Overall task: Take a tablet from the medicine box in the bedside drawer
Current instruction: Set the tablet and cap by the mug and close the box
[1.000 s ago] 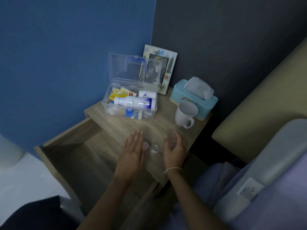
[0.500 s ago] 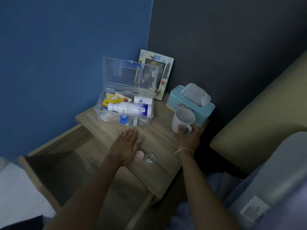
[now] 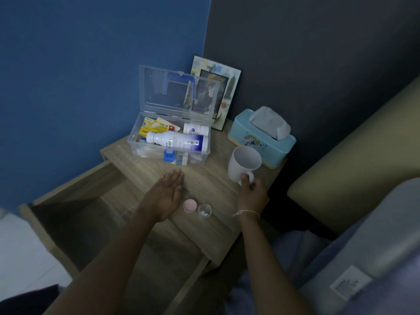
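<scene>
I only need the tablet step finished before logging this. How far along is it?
Done: drawer open, medicine box out and open, small cup holding tablets beside its pink lid. In hand: right hand grips the white mug; left hand is open. Left: picking up a tablet.

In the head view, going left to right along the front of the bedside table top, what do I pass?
left hand resting flat → pink cap → small clear cup with white tablets → right hand gripping the handle of the white mug.
</scene>
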A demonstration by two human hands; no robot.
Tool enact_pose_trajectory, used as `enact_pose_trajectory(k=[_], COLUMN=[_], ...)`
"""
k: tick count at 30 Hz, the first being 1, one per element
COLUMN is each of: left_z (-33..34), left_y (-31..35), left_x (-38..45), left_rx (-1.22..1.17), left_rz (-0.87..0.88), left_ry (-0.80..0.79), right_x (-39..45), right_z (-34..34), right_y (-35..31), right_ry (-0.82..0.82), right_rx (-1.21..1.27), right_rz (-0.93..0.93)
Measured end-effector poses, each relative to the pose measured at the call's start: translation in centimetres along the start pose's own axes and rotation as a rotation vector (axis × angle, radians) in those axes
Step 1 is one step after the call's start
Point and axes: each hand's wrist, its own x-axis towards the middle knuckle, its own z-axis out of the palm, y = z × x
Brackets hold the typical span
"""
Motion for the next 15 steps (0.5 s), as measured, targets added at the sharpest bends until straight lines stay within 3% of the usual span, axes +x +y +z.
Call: enact_pose_trajectory(k=[15], left_z=[0.7], left_y=[0.5], left_x=[-4.5], left_rx=[0.08], left_rz=[-0.027], left_ry=[0.114], right_x=[-7.1], right_z=[-3.4], right_y=[1.5], right_ry=[-0.074], right_rx=[-0.039], right_rz=[-0.099])
